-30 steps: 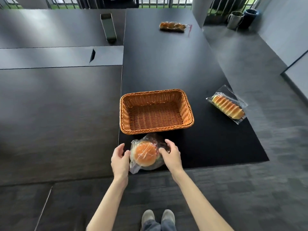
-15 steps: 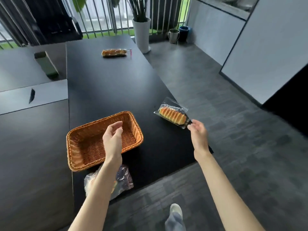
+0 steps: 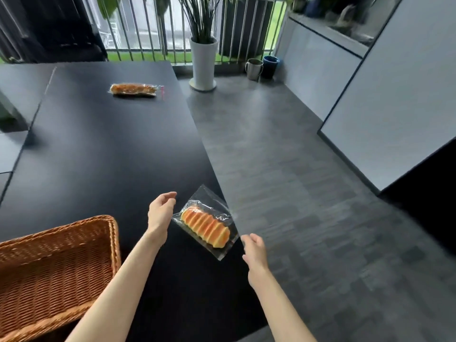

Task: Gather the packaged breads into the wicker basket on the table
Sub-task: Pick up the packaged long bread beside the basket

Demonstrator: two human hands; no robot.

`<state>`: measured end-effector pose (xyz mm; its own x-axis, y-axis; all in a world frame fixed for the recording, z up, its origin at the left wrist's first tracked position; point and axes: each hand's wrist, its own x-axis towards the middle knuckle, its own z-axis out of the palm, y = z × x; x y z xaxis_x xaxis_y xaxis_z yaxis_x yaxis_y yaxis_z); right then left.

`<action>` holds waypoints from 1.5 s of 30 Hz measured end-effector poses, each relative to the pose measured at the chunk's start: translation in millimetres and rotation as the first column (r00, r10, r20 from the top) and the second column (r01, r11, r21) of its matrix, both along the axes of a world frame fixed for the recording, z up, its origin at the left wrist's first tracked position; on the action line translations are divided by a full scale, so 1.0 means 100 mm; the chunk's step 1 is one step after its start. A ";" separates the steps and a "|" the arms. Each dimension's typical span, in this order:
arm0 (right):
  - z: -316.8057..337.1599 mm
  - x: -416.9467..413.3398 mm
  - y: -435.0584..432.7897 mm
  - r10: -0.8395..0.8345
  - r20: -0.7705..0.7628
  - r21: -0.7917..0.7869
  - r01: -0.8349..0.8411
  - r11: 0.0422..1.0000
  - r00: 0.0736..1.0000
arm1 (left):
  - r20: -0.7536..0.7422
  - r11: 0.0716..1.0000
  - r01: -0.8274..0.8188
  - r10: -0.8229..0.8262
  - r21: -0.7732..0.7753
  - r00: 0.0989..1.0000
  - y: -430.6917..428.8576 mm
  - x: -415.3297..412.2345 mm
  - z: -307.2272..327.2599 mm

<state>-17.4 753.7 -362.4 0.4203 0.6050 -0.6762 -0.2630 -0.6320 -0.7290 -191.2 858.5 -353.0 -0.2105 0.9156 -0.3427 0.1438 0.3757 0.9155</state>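
Head view shows your striped packaged bread (image 3: 206, 227) lying at the worktop (image 3: 103, 154) right edge between your empty, open hands, long axis slanting far-left to near-right, left hand (image 3: 160, 213) and right hand (image 3: 254, 250) about equally close, wicker basket (image 3: 56, 265) left.

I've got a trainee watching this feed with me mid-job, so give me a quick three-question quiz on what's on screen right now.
1. True or false: the striped bread packet lies between the left hand and right hand, neither closed on it.
2. Where is the far bread packet? A) inside the wicker basket B) on the black table C) on the floor
3. Fill in: beside the white plant pot stand two ____.

Key: 1 true; 2 B; 3 cups
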 end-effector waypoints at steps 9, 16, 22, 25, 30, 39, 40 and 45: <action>-0.32 -0.10 0.28 0.099 -0.120 -0.027 -0.102 0.994 0.988 | -0.036 0.983 0.066 -0.073 -0.171 0.997 0.06 0.17 -0.52; -0.13 -0.18 0.29 0.091 -0.039 0.063 -0.088 0.994 0.995 | -0.016 0.990 0.049 -0.051 -0.130 0.999 -0.13 0.08 -0.43; 0.29 -0.33 0.18 0.131 0.116 0.182 -0.151 0.972 0.985 | -0.010 0.996 -0.016 0.017 0.083 1.000 -0.45 -0.20 0.07; 0.56 -0.54 0.06 0.149 0.186 0.244 -0.193 0.950 0.971 | -0.008 0.982 -0.064 0.067 0.176 0.998 -0.71 -0.47 0.41; 0.98 -1.09 -0.29 0.192 0.235 0.323 -0.263 0.909 0.953 | -0.006 0.961 -0.090 0.095 0.263 0.995 -1.30 -1.08 0.90; 0.85 -2.10 -1.07 0.261 0.216 0.225 -0.308 0.924 0.941 | -0.111 0.984 -0.055 0.075 0.171 0.991 -2.45 -2.08 0.68; 0.78 -2.17 -1.13 0.285 0.237 0.196 -0.333 0.922 0.929 | -0.109 0.989 -0.056 0.071 0.139 0.992 -2.53 -2.14 0.60; 0.40 -2.36 -1.32 0.318 0.332 0.122 -0.375 0.919 0.888 | -0.106 0.999 -0.051 0.049 -0.017 0.993 -2.73 -2.28 0.25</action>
<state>-253.3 622.0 -322.1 0.3269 0.8471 -0.4189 0.1975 -0.4947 -0.8463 -418.8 585.7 -327.5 -0.2912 0.8963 -0.3345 0.2195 0.4029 0.8885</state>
